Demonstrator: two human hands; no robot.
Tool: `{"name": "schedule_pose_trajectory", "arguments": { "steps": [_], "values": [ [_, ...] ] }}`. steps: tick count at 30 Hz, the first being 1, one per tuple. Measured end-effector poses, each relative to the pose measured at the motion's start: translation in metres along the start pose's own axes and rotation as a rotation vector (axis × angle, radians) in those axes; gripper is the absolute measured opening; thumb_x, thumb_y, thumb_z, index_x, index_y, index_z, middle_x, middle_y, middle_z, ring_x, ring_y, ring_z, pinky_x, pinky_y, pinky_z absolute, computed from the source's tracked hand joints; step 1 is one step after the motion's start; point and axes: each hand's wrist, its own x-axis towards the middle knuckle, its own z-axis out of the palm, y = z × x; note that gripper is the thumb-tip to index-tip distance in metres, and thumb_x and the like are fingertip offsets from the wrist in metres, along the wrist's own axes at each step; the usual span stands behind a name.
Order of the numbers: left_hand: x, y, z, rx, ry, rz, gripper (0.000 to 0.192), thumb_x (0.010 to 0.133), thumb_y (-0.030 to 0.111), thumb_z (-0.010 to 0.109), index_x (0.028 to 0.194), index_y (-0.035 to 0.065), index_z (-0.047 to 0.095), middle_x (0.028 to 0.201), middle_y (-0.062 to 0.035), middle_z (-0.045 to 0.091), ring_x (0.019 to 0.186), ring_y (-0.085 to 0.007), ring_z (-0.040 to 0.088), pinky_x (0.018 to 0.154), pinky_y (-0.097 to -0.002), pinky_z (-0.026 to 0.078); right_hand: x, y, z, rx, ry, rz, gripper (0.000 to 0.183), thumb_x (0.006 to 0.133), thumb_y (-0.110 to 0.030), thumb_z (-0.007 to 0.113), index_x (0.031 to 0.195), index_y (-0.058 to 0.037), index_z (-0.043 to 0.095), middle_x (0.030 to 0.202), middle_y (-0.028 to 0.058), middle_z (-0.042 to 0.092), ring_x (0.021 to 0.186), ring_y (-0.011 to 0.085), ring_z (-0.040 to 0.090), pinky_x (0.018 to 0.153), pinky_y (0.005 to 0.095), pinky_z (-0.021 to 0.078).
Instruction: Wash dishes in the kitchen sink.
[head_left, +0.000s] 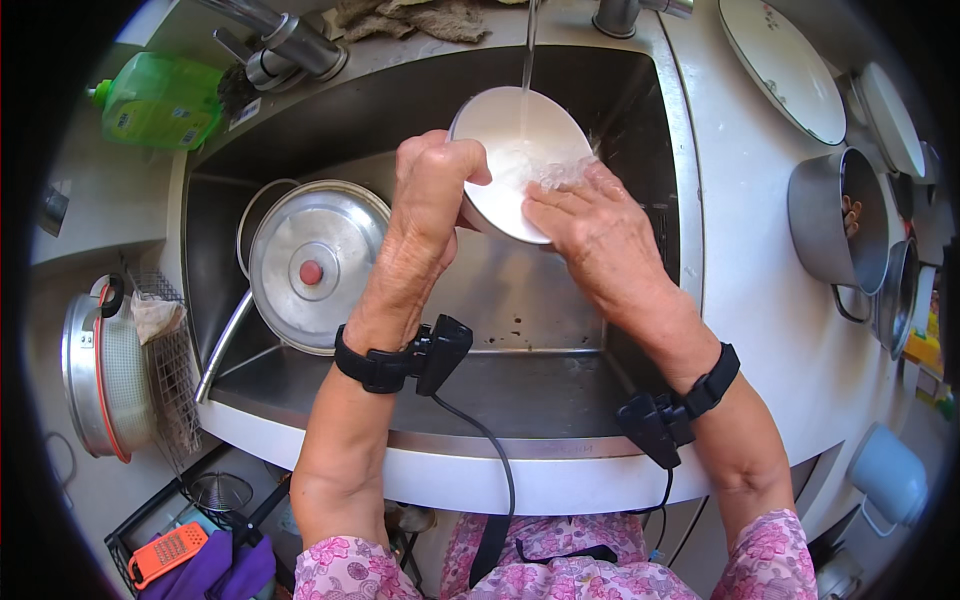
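My left hand (439, 184) grips a white bowl (495, 127) by its left rim, the thumb over the inside. The bowl is tilted over a stainless steel sink (555, 285). A thin stream of water (530, 52) falls into it and splashes near its right side. With fingers laid on the bowl's inner surface near the right rim, my right hand (596, 225) touches the wet inside. Left of my left forearm, a round metal lid with a red knob (321, 255) lies in the sink. What is under the lid is hidden.
A faucet (300, 52) and a green detergent bottle (161, 101) stand at the back left. Plates (787, 67) and a metal pot (814, 217) are on the right counter. A colander (120, 375) and wire rack (169, 360) are left of the sink. Cloths (420, 19) lie behind it.
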Motion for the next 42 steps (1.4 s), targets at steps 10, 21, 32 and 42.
{"name": "schedule_pose_trajectory", "arguments": {
  "steps": [10,21,32,42],
  "values": [
    [0.000,-0.010,0.004,0.026,0.029,0.086,0.032,0.058,0.015,0.056,0.078,-0.0095,0.057,0.072,-0.0144,0.054,0.061,-0.0247,0.055,0.047,-0.0349,0.047,0.005,-0.019,-0.003,0.708,-0.037,0.232,0.015,0.074,0.002,0.058,0.087,-0.0035,0.064,0.088,0.0152,0.066,0.088,0.0311,0.064,0.086,0.0412,0.0478],
    [0.001,-0.010,0.000,0.009,0.037,0.090,0.028,0.059,0.017,0.057,0.075,-0.0062,0.058,0.070,-0.0119,0.053,0.063,-0.0202,0.050,0.052,-0.0314,0.042,0.008,-0.022,-0.006,0.604,-0.092,0.166,0.017,0.073,0.003,0.060,0.089,-0.0021,0.064,0.084,0.0166,0.064,0.082,0.0316,0.063,0.081,0.0397,0.0486],
    [0.006,-0.021,0.002,0.061,0.035,0.111,0.023,0.055,0.011,0.054,0.070,-0.0064,0.054,0.065,-0.0094,0.048,0.061,-0.0193,0.045,0.052,-0.0303,0.035,0.005,-0.024,-0.004,0.903,-0.117,0.352,0.018,0.076,0.001,0.063,0.094,-0.0023,0.063,0.095,0.0163,0.065,0.093,0.0306,0.063,0.090,0.0432,0.0467],
    [-0.002,0.003,0.007,0.073,0.080,0.107,0.024,0.057,0.012,0.054,0.071,-0.0075,0.055,0.066,-0.0088,0.050,0.059,-0.0184,0.046,0.051,-0.0295,0.041,0.001,-0.011,0.000,0.165,-0.037,0.104,0.017,0.077,-0.008,0.067,0.093,-0.0066,0.064,0.096,0.0116,0.066,0.096,0.0280,0.062,0.101,0.0431,0.0400]
  ]
}}
